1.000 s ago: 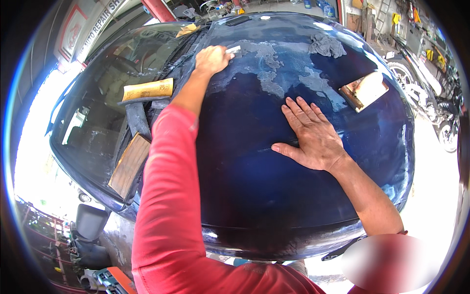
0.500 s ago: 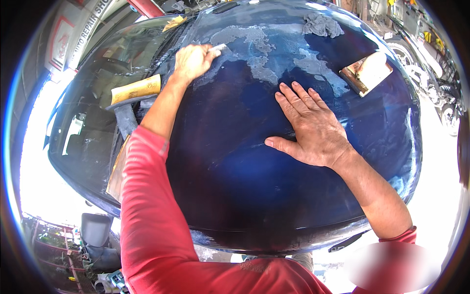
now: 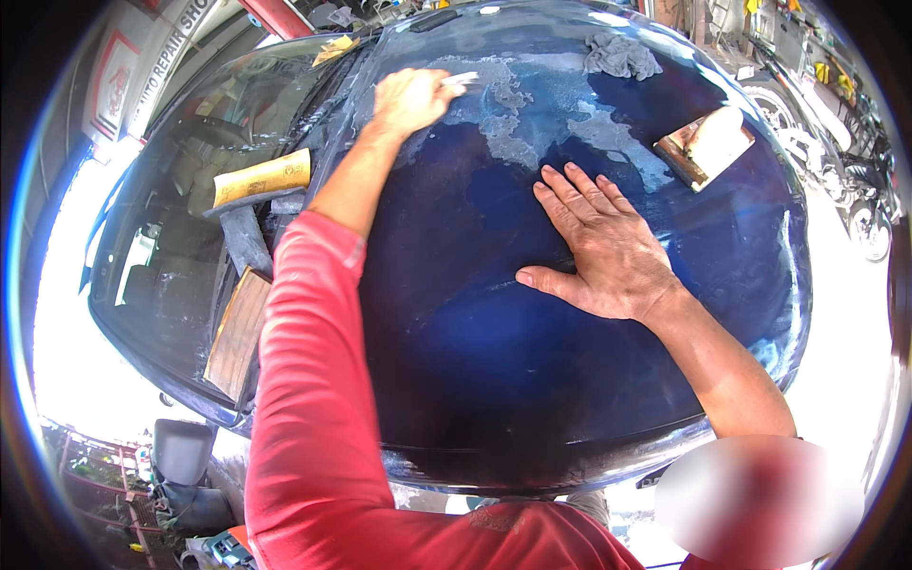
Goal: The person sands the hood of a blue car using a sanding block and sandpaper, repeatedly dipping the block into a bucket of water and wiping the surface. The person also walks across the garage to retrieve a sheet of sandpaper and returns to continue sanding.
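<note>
Left hand (image 3: 410, 98) is gripping a pale sanding pad (image 3: 463, 79), rubbing the blue hood (image 3: 494, 361) at 11 o'clock; right hand (image 3: 603, 245) is bracing flat, open; next stroke needs even pressure.

The person's left arm reaches far forward, fully stretched, its red sleeve pushed up just past the elbow so that the forearm is bare. The left hand (image 3: 410, 98) is curled at the far end of that reach, knuckles up, fingers folded under and pinched together – what lies between them is too small to make out. The right arm comes in from the lower right, bare from the elbow on, bent only slightly. The right hand (image 3: 608, 249) lies flat, palm down, fingers spread and pointing forward and to the left – the thumb splayed out toward the left.
</note>
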`<state>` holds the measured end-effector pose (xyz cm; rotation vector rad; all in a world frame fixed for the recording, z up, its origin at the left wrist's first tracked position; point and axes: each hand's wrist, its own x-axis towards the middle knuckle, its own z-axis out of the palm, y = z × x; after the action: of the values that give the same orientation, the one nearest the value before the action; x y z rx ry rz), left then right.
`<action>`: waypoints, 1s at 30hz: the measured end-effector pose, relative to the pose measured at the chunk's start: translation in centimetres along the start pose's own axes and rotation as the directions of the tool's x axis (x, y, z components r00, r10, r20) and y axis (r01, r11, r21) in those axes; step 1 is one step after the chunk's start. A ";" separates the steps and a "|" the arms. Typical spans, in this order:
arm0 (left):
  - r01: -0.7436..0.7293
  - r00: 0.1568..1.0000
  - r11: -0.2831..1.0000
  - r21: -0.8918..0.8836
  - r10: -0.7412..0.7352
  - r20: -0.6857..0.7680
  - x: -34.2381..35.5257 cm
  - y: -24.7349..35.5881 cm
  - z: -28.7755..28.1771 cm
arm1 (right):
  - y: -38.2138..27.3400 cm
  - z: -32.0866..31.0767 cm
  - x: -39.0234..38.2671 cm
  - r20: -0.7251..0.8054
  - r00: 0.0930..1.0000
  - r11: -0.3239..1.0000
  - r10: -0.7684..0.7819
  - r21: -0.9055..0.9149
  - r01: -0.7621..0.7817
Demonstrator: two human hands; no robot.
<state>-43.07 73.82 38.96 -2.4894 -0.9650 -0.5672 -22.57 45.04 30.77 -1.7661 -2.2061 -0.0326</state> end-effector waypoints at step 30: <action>0.002 0.982 1.000 -0.010 0.000 0.191 2.4 8.7 0.4 | 7.4 -0.3 -2.5 -0.067 0.997 0.999 -0.045 -0.001 0.045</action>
<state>-35.24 69.43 37.91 -2.5888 -1.0348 -0.3374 -14.98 44.33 29.11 -1.6894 -2.1979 -0.1006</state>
